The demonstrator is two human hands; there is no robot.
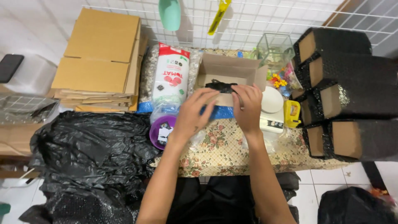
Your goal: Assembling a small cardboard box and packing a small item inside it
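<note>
A small open cardboard box lies on the flowered tablecloth in front of me, its flaps spread. A black item sits in its opening. My left hand rests on the box's near flap, fingers stretched toward the black item. My right hand grips the same front edge, fingertips touching the black item. A blue wrap shows under the box between my hands.
Flat cardboard sheets are stacked at the left. A white printed bag, a purple bowl, a white scale, yellow tape dispenser, glass tank, black-wrapped boxes and black plastic bags surround the table.
</note>
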